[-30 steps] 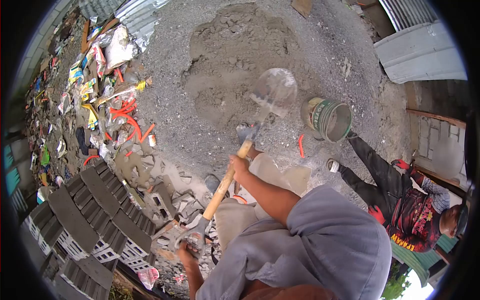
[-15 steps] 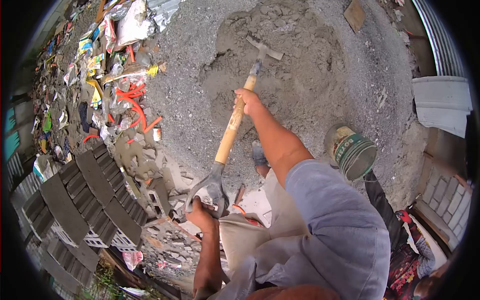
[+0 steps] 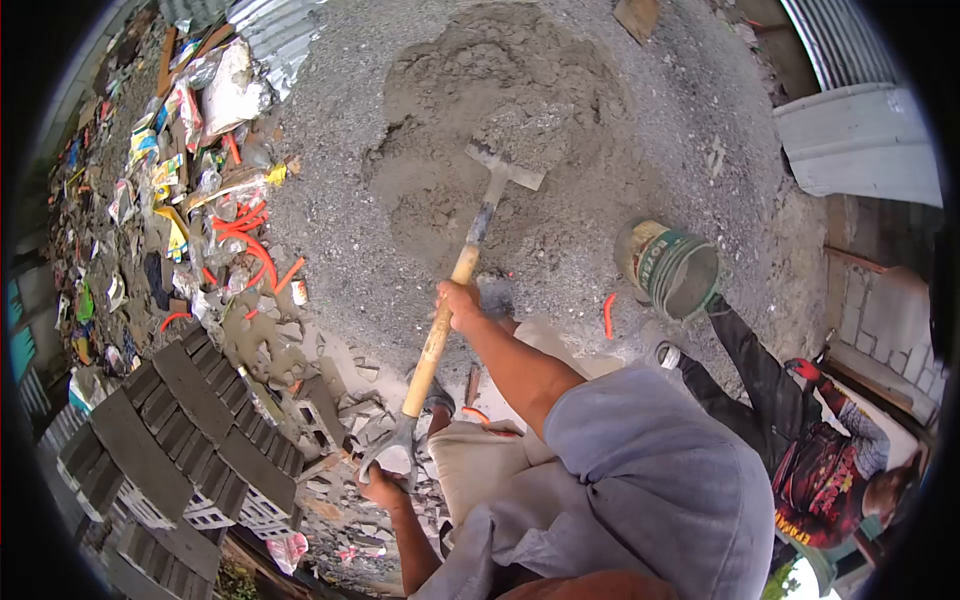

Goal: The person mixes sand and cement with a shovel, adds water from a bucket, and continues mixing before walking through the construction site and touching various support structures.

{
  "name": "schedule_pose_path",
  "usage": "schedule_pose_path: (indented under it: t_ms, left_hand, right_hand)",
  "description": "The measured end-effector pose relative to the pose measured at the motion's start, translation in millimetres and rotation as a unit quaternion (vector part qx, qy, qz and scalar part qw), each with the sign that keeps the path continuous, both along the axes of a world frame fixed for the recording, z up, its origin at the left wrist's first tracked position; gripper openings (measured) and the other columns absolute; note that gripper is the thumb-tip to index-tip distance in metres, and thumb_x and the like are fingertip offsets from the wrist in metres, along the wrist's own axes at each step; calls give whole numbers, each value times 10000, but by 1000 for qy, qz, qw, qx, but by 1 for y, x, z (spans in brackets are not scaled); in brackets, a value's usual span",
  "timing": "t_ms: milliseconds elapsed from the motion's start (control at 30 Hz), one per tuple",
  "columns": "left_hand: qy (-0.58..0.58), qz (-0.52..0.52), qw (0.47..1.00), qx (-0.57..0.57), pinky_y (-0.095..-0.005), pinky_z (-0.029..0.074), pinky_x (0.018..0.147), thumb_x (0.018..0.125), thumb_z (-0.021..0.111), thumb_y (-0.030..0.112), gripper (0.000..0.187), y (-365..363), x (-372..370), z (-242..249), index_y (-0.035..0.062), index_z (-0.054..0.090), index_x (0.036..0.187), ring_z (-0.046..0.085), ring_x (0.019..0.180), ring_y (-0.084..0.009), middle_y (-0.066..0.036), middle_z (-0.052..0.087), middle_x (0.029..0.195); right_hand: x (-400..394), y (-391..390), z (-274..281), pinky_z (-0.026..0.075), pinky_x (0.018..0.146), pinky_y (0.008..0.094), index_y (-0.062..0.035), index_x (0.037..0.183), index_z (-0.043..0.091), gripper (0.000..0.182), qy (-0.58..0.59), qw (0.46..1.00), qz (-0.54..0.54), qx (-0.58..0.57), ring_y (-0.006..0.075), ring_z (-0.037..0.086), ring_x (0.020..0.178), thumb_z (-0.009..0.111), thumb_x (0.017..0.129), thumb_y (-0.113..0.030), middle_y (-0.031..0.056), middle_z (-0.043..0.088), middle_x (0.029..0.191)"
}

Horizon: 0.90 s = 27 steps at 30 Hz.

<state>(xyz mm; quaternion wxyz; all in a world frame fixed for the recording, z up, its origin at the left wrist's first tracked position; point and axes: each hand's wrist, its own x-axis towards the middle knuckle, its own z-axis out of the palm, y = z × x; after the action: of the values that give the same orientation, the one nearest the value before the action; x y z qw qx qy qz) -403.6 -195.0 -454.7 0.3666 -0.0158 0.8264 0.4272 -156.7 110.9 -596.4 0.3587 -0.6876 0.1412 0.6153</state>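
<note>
A shovel [image 3: 430, 355] with a wooden shaft and a grey grip slants across the middle of the view. My right hand [image 3: 460, 303] wraps round the shaft partway up. Lower down, my left hand [image 3: 382, 487] is closed on the grip at the shovel's end. The metal blade [image 3: 505, 168] rests at the near part of a heap of wet grey mortar mix [image 3: 500, 80], seen nearly edge-on. My feet stand just short of the heap, partly hidden by the shaft and my arm.
Right of me is a tilted bucket [image 3: 665, 265] with a green band, close to a co-worker [image 3: 825, 470] in dark trousers and a red glove. Stacked concrete hollow blocks [image 3: 150, 440] stand at lower left. Rubbish and orange pipe pieces [image 3: 245, 235] lie at left. Metal sheets [image 3: 860, 140] edge the right.
The shovel has come back toward my body, with both hands staying on it. My view has shifted, showing more of the co-worker at right.
</note>
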Motion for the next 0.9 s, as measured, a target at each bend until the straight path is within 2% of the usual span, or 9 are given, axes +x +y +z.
schedule_pose_path:
  t_ms: [233, 300, 400, 500, 567, 700, 833, 867, 900]
  left_hand:
    - [-63, -54, 996, 14, -246, 389, 378, 823, 604, 56, 225, -7, -22, 81, 7, 543, 1034, 488, 444, -104, -35, 571, 692]
    - [-91, -132, 987, -23, -259, 411, 373, 818, 602, 49, 254, -19, -44, 68, 1, 524, 1055, 500, 453, -124, -52, 565, 687]
    - [-145, -196, 968, -54, -299, 414, 344, 806, 616, 52, 275, 4, -32, 85, -5, 503, 1050, 478, 381, -166, -67, 519, 607]
    - [-168, -240, 955, -55, -318, 421, 339, 802, 624, 60, 250, 12, -15, 68, 0, 511, 1016, 460, 352, -178, -68, 501, 577]
    - [-222, -278, 932, -64, -308, 406, 323, 792, 630, 61, 190, 26, 4, 67, 13, 520, 939, 469, 351, -178, -58, 501, 543]
    - [-299, -303, 898, -109, -297, 397, 327, 790, 632, 88, 156, 47, 38, 55, 21, 555, 909, 470, 359, -166, -53, 510, 547]
    - [-387, -273, 855, -209, -286, 430, 393, 788, 631, 121, 125, 59, 54, 19, 39, 619, 882, 492, 431, -155, -36, 529, 578]
    - [-477, -232, 827, -185, -283, 439, 430, 787, 629, 120, 141, 49, 47, -12, 45, 639, 906, 498, 469, -156, -23, 542, 596]
    - [-475, -232, 828, -188, -283, 439, 430, 787, 629, 120, 141, 53, 50, -12, 45, 639, 906, 498, 469, -156, -23, 542, 596]
  right_hand:
    - [38, -118, 49, 418, 404, 364, -47, 735, 528, 129, -11, 994, -102, 29, 191, 515, 452, 656, 726, -64, 55, 520, 610]
    - [52, -139, 81, 426, 413, 352, -41, 733, 527, 135, -120, 985, -122, 26, 189, 518, 461, 658, 727, -71, 58, 524, 616]
    - [87, -164, 111, 453, 437, 342, -30, 756, 543, 129, -157, 974, -164, -10, 196, 540, 485, 659, 734, -82, 71, 539, 639]
    - [134, -198, 101, 498, 485, 358, -1, 826, 580, 172, -176, 958, -216, -62, 209, 568, 518, 673, 747, -122, 82, 558, 673]
    - [166, -214, 104, 534, 551, 377, 32, 904, 599, 244, -278, 930, -199, -132, 245, 622, 593, 669, 756, -149, 109, 604, 746]
    - [215, -228, 125, 527, 572, 373, 13, 878, 605, 177, -287, 914, -220, -182, 234, 614, 671, 665, 760, -105, 115, 587, 822]
    - [241, -237, 108, 553, 715, 390, 66, 1054, 610, 419, -366, 880, -35, -302, 274, 666, 847, 695, 714, -164, 172, 644, 993]
    - [244, -233, 110, 554, 760, 396, 76, 1097, 604, 488, -383, 864, 35, -324, 285, 673, 904, 704, 697, -185, 192, 652, 1048]
    - [246, -230, 110, 554, 760, 396, 76, 1097, 604, 488, -380, 865, 35, -327, 285, 673, 904, 704, 697, -185, 192, 652, 1048]
